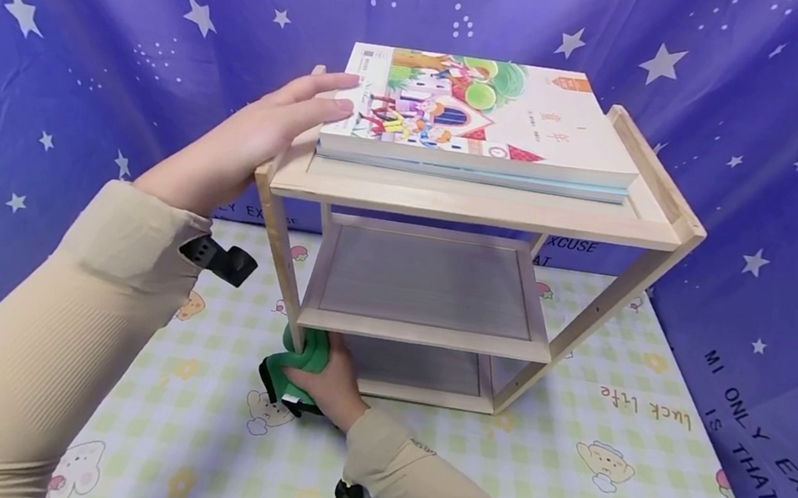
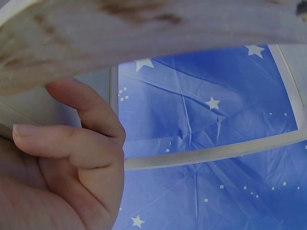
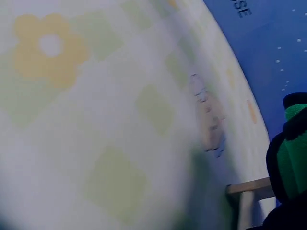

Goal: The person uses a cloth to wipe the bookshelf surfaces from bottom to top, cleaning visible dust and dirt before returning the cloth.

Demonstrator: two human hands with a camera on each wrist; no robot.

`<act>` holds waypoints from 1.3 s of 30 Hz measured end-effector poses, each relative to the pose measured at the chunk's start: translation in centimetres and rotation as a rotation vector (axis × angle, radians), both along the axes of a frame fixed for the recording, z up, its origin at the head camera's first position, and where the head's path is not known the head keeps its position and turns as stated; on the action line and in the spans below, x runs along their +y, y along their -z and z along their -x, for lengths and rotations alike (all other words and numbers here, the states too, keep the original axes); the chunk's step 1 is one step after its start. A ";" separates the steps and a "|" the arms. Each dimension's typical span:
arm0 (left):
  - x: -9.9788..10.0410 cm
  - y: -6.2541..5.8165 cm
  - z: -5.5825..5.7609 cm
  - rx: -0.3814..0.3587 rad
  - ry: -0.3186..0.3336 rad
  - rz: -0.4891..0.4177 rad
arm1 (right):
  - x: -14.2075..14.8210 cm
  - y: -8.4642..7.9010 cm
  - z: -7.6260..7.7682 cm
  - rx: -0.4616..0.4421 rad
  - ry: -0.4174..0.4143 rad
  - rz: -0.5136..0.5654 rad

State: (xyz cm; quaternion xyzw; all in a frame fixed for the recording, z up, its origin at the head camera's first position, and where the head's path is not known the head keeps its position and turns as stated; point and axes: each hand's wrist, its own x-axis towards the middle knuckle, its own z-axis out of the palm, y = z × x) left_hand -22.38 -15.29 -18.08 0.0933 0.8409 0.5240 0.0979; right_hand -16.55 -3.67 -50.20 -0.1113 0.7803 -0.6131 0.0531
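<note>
A small three-tier wooden shelf (image 1: 476, 209) stands on the table, with books (image 1: 477, 112) stacked on its top tier. My left hand (image 1: 274, 127) grips the left end of the top tier. Two fingertips lie by the upper book's edge in the head view, while other fingers (image 2: 81, 139) bend below the wood in the left wrist view. Low at the front left leg, my right hand (image 1: 332, 383) holds a green cloth (image 1: 304, 363) with black edging against that leg. Part of the cloth (image 3: 292, 153) shows at the right wrist view's edge; the right fingers are mostly hidden.
A checked tablecloth (image 1: 642, 474) with cartoon prints covers the table. Purple-blue curtains (image 1: 120, 10) with white stars hang behind and at both sides. The middle tier (image 1: 433, 279) and bottom tier (image 1: 421, 370) have grey panels in pale frames.
</note>
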 end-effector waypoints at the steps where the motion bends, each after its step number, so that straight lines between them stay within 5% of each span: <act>1: 0.0 0.0 0.0 0.001 0.000 0.002 | 0.0 0.3 0.0 -0.001 -0.006 -0.014; 10: 0.1 -0.1 -0.1 -0.004 0.005 0.009 | 0.4 1.8 -0.2 -0.046 -0.033 -0.065; 26: 0.1 -0.1 -0.1 0.000 0.005 0.008 | 0.7 0.5 -1.3 -0.109 0.080 -0.109; 39: 0.0 -0.2 -0.2 -0.009 0.006 0.006 | 2.9 -1.2 -2.1 -0.060 0.064 -0.082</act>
